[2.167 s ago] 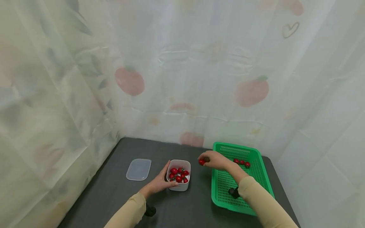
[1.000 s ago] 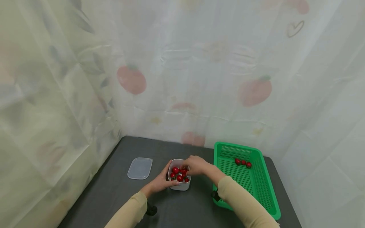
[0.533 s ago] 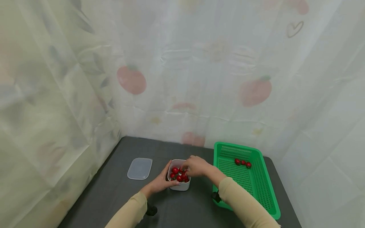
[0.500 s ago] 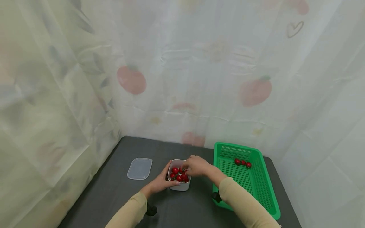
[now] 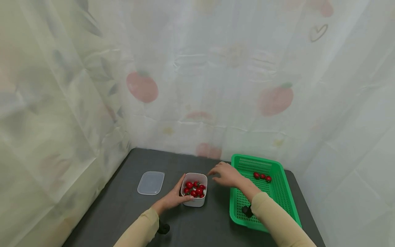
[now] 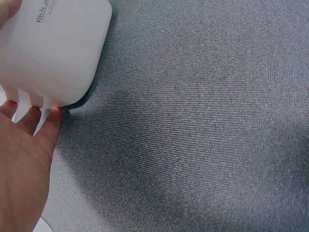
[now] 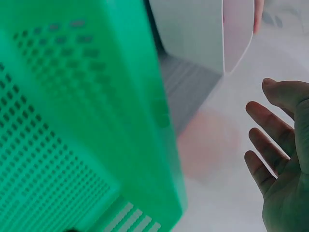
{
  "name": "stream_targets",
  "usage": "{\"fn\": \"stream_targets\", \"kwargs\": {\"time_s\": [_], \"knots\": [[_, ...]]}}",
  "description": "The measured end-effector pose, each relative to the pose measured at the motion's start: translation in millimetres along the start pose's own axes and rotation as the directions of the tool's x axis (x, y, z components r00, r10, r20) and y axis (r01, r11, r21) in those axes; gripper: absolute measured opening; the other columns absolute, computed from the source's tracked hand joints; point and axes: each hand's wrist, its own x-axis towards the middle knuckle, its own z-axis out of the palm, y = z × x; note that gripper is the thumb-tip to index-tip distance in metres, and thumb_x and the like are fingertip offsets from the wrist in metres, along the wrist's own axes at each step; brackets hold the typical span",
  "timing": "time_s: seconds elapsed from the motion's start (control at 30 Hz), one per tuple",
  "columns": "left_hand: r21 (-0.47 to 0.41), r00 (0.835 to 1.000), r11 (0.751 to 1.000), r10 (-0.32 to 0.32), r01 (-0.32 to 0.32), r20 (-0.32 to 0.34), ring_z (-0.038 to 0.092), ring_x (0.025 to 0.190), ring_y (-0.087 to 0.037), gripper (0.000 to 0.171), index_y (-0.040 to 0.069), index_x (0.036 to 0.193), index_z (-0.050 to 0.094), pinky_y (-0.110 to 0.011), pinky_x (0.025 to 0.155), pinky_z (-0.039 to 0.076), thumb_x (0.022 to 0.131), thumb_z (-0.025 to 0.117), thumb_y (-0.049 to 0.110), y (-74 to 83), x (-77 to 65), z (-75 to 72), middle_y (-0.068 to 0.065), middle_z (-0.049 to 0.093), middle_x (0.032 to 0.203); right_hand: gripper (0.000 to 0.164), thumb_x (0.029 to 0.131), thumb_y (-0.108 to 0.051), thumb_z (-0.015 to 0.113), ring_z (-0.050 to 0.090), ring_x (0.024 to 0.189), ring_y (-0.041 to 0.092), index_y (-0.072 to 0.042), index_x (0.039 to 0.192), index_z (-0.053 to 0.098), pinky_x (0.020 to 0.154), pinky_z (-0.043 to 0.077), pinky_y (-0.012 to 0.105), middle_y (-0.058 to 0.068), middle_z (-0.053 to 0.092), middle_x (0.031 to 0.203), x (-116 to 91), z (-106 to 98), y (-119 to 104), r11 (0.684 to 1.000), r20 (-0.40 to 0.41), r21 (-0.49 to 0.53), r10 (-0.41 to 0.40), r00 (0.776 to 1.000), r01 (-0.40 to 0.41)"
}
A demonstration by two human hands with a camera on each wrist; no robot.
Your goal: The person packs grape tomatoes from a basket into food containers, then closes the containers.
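Note:
A square white plastic container (image 5: 194, 203) holding several cherry tomatoes (image 5: 199, 191) stands on the dark table. My left hand (image 5: 173, 197) grips it from the left, thumb along the front wall and fingers round the far left side. In the left wrist view its fingertips (image 6: 54, 116) press on the white wall. My right hand (image 5: 227, 175) is in the air between the container and the green basket (image 5: 233, 202), fingers spread and holding nothing. The right wrist view shows its palm bare.
Three cherry tomatoes (image 5: 262, 176) lie at the far end of the basket, partly under the right forearm's side of view. A clear flat lid (image 5: 151, 183) lies left of the container. Patterned curtains (image 5: 197, 85) enclose the table (image 5: 123, 212) at the back and sides.
The right hand brought a tomato from the basket side into the container and let it go there. It has since moved back right, bare. The left hand kept its hold.

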Motion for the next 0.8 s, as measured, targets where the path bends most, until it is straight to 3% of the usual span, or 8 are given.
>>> {"fn": "stream_targets", "kwargs": {"time_s": [0.27, 0.57, 0.8], "knots": [[-0.006, 1.0, 1.0, -0.021, 0.021, 0.009, 0.015, 0.153, -0.04, 0.111, 0.019, 0.166, -0.004, -0.063, 0.116, 0.023, 0.092, 0.078, 0.034, 0.3, -0.5, 0.2, -0.017, 0.006, 0.169, 0.025, 0.098, -0.02, 0.07, 0.058, 0.117, 0.029, -0.018, 0.123, 0.074, 0.096, 0.047, 0.05, 0.0, 0.07, 0.119, -32.3, -19.4, 30.2, 0.995, -0.046, 0.025, 0.093, 0.995, -0.092], [-0.014, 1.0, 1.0, -0.021, 0.021, 0.007, 0.017, 0.152, -0.04, 0.111, 0.019, 0.166, -0.003, -0.064, 0.115, 0.023, 0.092, 0.079, 0.033, -0.6, -0.1, -0.6, -0.017, 0.01, 0.168, 0.028, 0.099, -0.016, 0.069, 0.054, 0.127, 0.039, -0.012, 0.126, 0.073, 0.102, 0.043, 0.057, 0.007, 0.069, 0.126, -67.3, -31.9, 67.6, 0.975, -0.074, 0.038, 0.22, 0.973, -0.218], [-0.027, 1.0, 0.999, -0.021, 0.021, 0.01, 0.016, 0.152, -0.04, 0.112, 0.019, 0.166, -0.004, -0.064, 0.115, 0.024, 0.092, 0.079, 0.033, -2.6, 0.5, 0.1, -0.017, 0.008, 0.169, 0.031, 0.099, -0.017, 0.068, 0.056, 0.124, 0.041, -0.01, 0.129, 0.071, 0.099, 0.045, 0.059, 0.012, 0.067, 0.129, -86.1, -34.6, 91.9, 0.955, -0.094, -0.021, 0.292, 0.952, -0.295]]}}
